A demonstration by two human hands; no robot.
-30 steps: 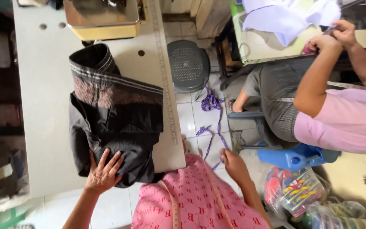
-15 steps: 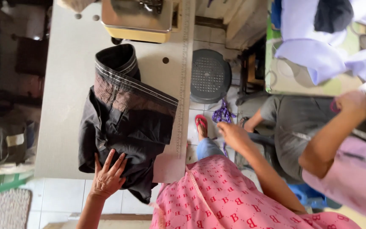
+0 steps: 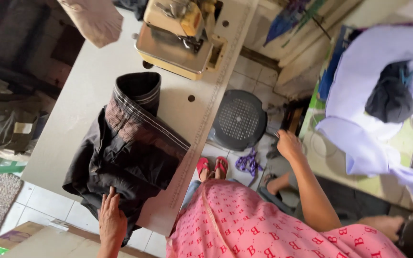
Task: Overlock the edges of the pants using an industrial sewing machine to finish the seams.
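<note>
We see matt black cloth in the folded garment, its striped waistband woven and ribbed. The surface looks like smooth pale laminate. The sewing machine shows glossy cream enamelled metal. The round stool is dull grey perforated plastic over glazed floor tiles.

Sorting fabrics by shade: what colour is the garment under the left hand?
Black, with a striped waistband, seen in the head view: the garment lies on the table under the left hand.
</note>
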